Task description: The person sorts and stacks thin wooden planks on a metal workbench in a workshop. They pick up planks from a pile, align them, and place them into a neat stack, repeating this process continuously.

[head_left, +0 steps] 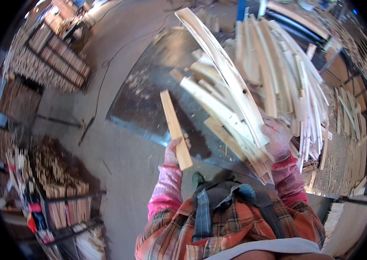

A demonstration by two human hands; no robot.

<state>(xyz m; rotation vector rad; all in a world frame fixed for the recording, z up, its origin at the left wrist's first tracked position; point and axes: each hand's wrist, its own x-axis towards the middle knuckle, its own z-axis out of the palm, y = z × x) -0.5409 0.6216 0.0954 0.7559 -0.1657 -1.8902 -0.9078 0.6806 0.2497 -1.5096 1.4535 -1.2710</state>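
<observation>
My left hand (172,152), in a knit glove, is closed around the lower part of a short, smooth wooden slat (173,123), which tilts away from me over the table's near edge. In my gloved right hand (276,138) is the near end of a long, pale board (224,71) with a dark knot and a rough edge. It reaches up and to the left, over a loose heap of wood strips (218,102). The right fingers are partly hidden behind the board's end.
A dark metal table (142,97) with wood chips lies ahead. More long strips (274,65) are piled on its right. Racks of stacked slats (57,58) and a crate of offcuts (64,186) stand at left. A cable (105,73) crosses the floor.
</observation>
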